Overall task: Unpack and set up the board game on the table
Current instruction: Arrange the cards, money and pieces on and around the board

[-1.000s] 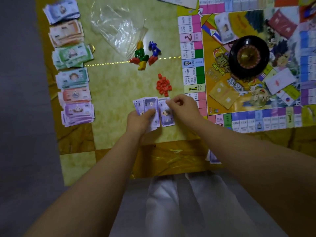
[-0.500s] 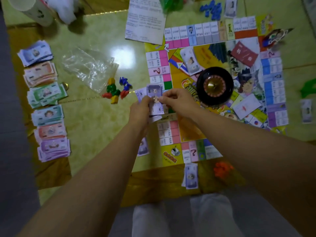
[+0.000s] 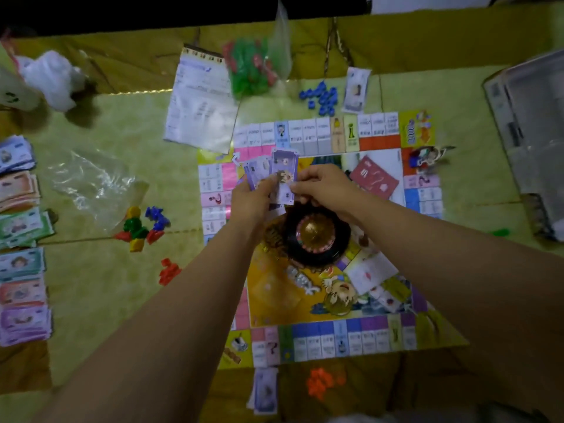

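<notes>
I see the table [image 3: 122, 300] with the game board [image 3: 320, 337] lying flat on it and a black wheel [image 3: 317, 236] at its middle. Just beyond the wheel, my left hand [image 3: 250, 199] grips a fan of purple cards [image 3: 283, 169] — my right hand [image 3: 323, 186] pinches the front one.

No word or number can be read; the print is blurred throughout. On the board [image 3: 378, 143] I make out two signs: a white arrow [image 3: 235, 159] at its far-left corner and a red question mark [image 3: 215, 198] on a pink square along its left edge. The paper sheet [image 3: 200, 108] on the counter beyond the board carries grey lines of print, all unreadable. A red card [image 3: 374, 178] on the board bears pale characters I cannot decipher. The purple cards [image 3: 285, 169] I hold show lettering too small to tell.
</notes>
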### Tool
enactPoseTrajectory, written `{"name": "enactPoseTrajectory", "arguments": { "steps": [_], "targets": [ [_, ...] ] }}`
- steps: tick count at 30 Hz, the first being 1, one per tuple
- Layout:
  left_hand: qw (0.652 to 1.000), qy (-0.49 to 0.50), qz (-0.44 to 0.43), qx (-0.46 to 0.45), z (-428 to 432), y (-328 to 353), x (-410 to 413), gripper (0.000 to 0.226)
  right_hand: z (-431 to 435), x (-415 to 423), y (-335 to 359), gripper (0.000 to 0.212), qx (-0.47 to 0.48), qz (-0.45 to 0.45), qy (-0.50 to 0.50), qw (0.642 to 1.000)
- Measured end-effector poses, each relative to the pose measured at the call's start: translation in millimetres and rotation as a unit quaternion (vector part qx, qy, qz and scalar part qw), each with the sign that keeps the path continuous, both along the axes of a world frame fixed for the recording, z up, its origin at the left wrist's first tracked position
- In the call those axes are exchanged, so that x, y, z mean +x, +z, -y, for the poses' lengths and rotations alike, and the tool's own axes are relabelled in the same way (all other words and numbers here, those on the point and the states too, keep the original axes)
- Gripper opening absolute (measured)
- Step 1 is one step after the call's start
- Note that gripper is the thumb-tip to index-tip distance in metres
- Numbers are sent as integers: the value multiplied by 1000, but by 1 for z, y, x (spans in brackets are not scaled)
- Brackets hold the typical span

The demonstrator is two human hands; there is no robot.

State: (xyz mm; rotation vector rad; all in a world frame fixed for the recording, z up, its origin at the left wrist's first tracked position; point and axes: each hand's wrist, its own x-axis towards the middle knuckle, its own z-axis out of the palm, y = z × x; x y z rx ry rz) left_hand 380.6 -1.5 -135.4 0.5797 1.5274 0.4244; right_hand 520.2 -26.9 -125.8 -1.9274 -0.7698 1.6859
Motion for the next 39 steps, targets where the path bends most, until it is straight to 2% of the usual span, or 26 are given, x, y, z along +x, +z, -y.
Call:
{"name": "enactPoseTrajectory", "arguments": {
  "steps": [3, 6, 9, 11, 16, 23, 26, 28, 29, 31, 34, 35, 37, 39],
  "targets": [
    [999, 33, 19, -18, -17, -6, 32, 17, -15, 36, -10, 14, 1, 19, -80, 997],
    [994, 69, 76, -49, -34, -20, 60, 24, -33, 71, -26, 15, 13, 66, -154, 986],
    [994, 56, 89, -36, -45, -28, 82, 30, -52, 103, -43, 15, 6, 127, -212, 969],
    [995, 45, 89, -28, -52, -29, 93, 24, -62, 119, -50, 21, 3, 158, -233, 959],
    [997, 24, 72, -12, -70, -32, 117, 19, -82, 141, -67, 12, 3, 177, -242, 954],
    [999, -49, 5, 23, -95, -42, 139, 15, -104, 151, -81, 23, 1, 195, -252, 948],
    [997, -68, -18, 24, -100, -42, 145, 10, -105, 152, -84, 10, 6, 242, -218, 945],
    [997, -71, -17, 19, -99, -40, 147, 11, -100, 151, -80, 22, 28, 271, -195, 942],
    [997, -72, -17, 19, -98, -38, 148, 10, -97, 149, -75, 23, 49, 263, -200, 943],
    [996, -83, -22, 25, -93, -33, 149, 7, -88, 142, -62, 20, 84, 176, -211, 958],
    [993, -107, -34, 43, -82, -24, 151, 24, -71, 132, -47, 19, 89, 61, -148, 983],
    [990, -125, -39, 50, -76, -20, 152, 24, -64, 131, -44, 15, 91, 53, -146, 984],
    [987, -152, -25, 55, -66, -13, 154, 8, -52, 130, -40, 14, 109, 56, -175, 977],
    [989, -141, -10, 36, -54, -7, 156, 14, -40, 129, -37, 15, 125, 73, -196, 970]
  ]
}}
